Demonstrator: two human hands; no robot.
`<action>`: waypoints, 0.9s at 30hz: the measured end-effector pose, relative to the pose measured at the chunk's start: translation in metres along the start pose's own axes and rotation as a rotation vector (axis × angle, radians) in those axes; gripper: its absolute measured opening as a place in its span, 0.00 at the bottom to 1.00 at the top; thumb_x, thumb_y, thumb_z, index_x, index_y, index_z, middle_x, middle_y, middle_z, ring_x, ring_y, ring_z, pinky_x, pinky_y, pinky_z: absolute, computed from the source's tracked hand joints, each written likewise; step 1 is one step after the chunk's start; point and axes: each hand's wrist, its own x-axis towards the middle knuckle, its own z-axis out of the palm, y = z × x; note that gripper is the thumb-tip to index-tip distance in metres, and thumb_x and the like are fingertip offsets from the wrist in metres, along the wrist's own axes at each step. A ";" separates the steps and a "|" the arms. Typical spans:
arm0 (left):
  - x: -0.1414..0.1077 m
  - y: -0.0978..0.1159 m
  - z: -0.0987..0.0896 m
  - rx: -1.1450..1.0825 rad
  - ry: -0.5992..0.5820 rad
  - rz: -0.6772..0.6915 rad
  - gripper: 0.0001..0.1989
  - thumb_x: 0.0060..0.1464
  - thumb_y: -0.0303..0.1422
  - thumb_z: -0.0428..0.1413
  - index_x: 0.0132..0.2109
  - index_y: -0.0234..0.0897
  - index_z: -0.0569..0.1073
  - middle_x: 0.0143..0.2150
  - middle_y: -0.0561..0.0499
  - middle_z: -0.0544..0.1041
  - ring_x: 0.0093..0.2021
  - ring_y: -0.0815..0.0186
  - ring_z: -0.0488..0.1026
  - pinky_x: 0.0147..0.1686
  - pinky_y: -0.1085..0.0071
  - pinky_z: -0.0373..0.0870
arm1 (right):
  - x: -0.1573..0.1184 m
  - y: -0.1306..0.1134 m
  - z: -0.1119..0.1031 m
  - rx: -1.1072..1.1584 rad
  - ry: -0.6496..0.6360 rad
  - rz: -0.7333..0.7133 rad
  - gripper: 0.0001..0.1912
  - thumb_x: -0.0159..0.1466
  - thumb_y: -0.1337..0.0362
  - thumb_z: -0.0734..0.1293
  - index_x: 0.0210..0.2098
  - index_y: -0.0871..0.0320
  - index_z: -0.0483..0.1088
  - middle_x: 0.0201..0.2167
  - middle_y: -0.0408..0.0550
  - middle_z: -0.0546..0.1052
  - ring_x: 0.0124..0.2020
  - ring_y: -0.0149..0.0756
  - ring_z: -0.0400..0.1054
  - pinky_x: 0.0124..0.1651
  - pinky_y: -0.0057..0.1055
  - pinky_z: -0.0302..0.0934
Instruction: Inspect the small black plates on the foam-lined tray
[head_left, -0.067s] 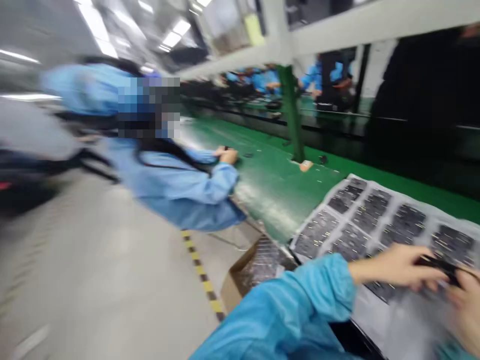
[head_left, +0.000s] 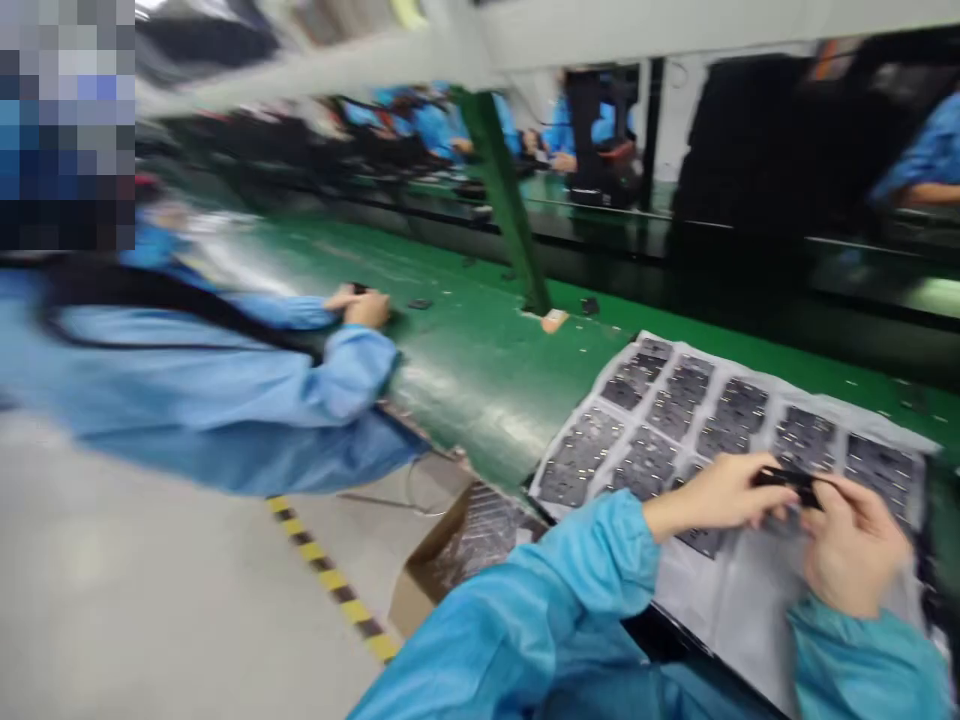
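head view: both hands meet over the white sheet (head_left: pixel 739 610) on the green bench (head_left: pixel 465 360). the left hand (head_left: pixel 720 495) and right hand (head_left: pixel 851 545) pinch a small black part (head_left: pixel 787 480) between them, fingers closed on its ends, long axis running hand to hand. flat dark, glossy rectangular pieces (head_left: pixel 652 400) lie in rows just beyond. a co-worker's hands (head_left: pixel 360 305) rest well apart, far left

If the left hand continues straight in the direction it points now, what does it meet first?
The left hand points right, toward the right hand. It would probably first press the small black part held between them against those fingers, though blur makes depth uncertain.
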 end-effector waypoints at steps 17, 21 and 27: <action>0.007 -0.005 0.000 -0.290 0.310 0.068 0.13 0.54 0.37 0.55 0.40 0.31 0.76 0.23 0.54 0.71 0.16 0.77 0.62 0.17 0.78 0.55 | 0.005 0.024 -0.004 0.034 -0.085 -0.048 0.13 0.58 0.57 0.71 0.37 0.60 0.71 0.22 0.39 0.70 0.13 0.25 0.60 0.17 0.25 0.54; 0.004 -0.007 -0.002 -0.257 0.364 0.053 0.12 0.54 0.36 0.55 0.39 0.32 0.77 0.26 0.53 0.73 0.15 0.78 0.60 0.15 0.78 0.52 | -0.002 0.020 0.001 0.004 -0.140 -0.023 0.12 0.60 0.56 0.70 0.36 0.59 0.69 0.22 0.39 0.70 0.13 0.24 0.60 0.15 0.24 0.53; 0.002 -0.004 -0.005 -0.313 0.369 0.053 0.10 0.51 0.35 0.57 0.37 0.33 0.77 0.23 0.55 0.69 0.15 0.78 0.57 0.16 0.79 0.49 | -0.011 0.004 0.003 -0.020 -0.255 -0.025 0.14 0.63 0.52 0.66 0.39 0.56 0.67 0.23 0.38 0.69 0.14 0.25 0.62 0.16 0.24 0.55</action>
